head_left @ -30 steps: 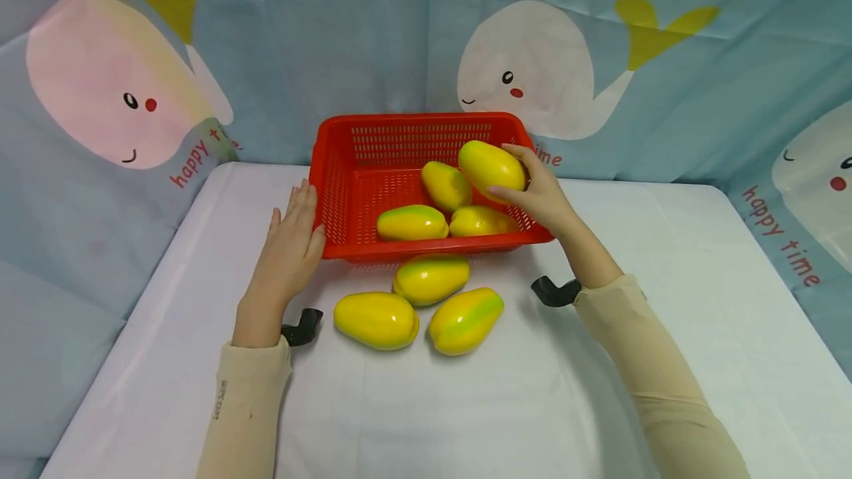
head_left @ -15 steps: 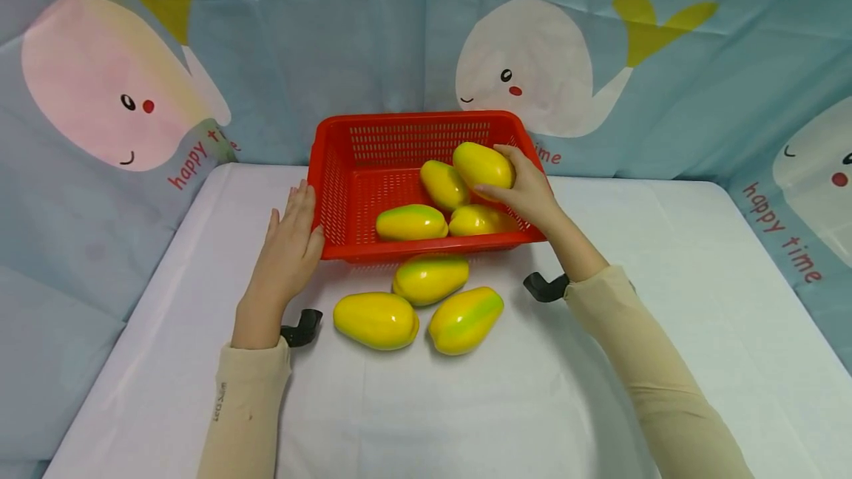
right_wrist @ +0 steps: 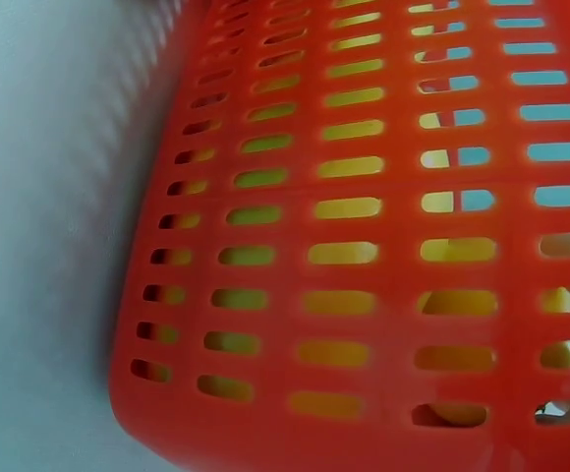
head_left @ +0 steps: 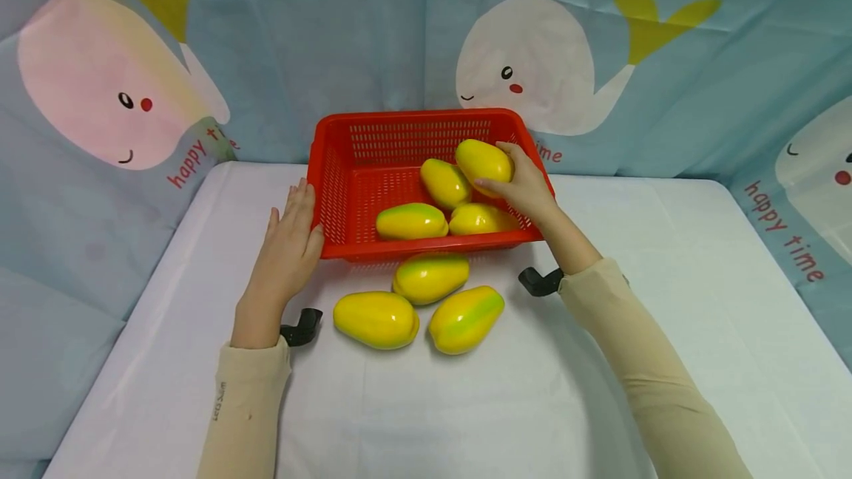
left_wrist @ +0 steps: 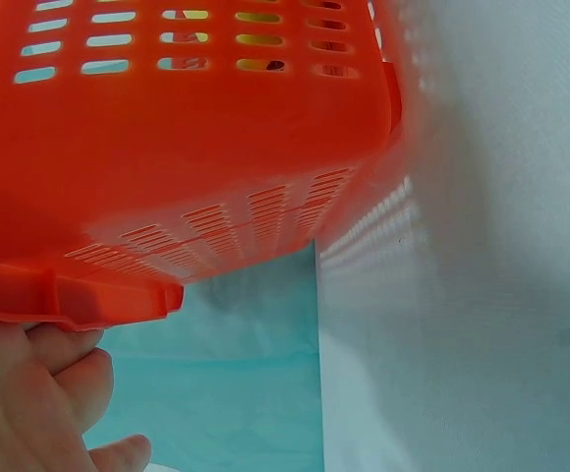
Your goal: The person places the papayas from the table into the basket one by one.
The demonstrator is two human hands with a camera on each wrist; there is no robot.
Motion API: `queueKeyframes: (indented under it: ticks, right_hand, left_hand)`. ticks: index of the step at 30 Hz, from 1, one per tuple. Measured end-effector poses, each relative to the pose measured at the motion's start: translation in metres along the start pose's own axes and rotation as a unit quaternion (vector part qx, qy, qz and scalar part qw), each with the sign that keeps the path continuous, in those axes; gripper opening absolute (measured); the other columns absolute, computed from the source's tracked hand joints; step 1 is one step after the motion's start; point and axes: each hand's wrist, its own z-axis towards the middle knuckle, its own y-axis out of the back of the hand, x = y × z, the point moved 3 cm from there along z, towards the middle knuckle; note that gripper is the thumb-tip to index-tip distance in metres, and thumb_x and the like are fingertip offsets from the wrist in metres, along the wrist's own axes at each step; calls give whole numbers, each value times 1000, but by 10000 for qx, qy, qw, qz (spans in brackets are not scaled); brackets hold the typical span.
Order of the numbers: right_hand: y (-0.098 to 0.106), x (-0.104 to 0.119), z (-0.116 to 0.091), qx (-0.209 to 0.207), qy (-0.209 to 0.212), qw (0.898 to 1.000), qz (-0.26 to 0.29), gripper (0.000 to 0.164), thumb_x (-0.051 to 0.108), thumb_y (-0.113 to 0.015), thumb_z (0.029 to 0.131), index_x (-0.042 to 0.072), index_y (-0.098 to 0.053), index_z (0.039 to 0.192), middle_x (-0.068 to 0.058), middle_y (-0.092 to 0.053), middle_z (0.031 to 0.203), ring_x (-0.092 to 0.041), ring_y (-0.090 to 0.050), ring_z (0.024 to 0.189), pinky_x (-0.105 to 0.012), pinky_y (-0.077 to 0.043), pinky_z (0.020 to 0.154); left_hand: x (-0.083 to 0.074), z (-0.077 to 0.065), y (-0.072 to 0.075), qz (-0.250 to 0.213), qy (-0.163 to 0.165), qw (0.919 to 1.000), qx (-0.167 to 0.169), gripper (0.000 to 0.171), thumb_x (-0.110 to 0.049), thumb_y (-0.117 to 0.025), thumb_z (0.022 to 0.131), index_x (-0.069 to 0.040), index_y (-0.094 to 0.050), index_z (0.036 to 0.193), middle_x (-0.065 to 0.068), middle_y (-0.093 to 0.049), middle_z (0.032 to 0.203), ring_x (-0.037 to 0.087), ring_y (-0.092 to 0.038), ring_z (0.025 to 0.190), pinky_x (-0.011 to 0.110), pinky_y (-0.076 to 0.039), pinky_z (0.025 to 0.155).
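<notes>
A red slotted plastic basket stands at the back of the white table. My right hand reaches over its right rim and grips a yellow papaya, thumb on the near side. Below it in the basket lie papayas: one upright-leaning, one at the front and one at the right. My left hand rests with straight fingers along the basket's left side; in the left wrist view its fingers touch beneath the rim. The right wrist view shows only the slotted basket wall, fruit behind.
On the table before the basket lie three more papayas: one nearest the wall, one at left and one at right. A blue whale-print cloth hangs behind. Black wrist mounts stick out from both cuffs.
My right hand has shifted slightly left with the papaya, further over the basket. The left hand and the other papayas stay where they were.
</notes>
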Motion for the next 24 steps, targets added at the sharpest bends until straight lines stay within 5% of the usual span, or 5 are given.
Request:
queueKeyframes:
  ticks: [24]
  right_hand:
    - [-4, -5, 5, 531, -282, 9980, -184, 76, 24, -68, 85, 7, -28, 147, -15, -36, 146, -31, -36, 131, -50, -36, 104]
  left_hand:
    - [0, 1, 1, 45, -16, 10000, -24, 61, -20, -35, 97, 1, -13, 150, 15, -11, 156, 29, -8, 143, 57, -4, 111]
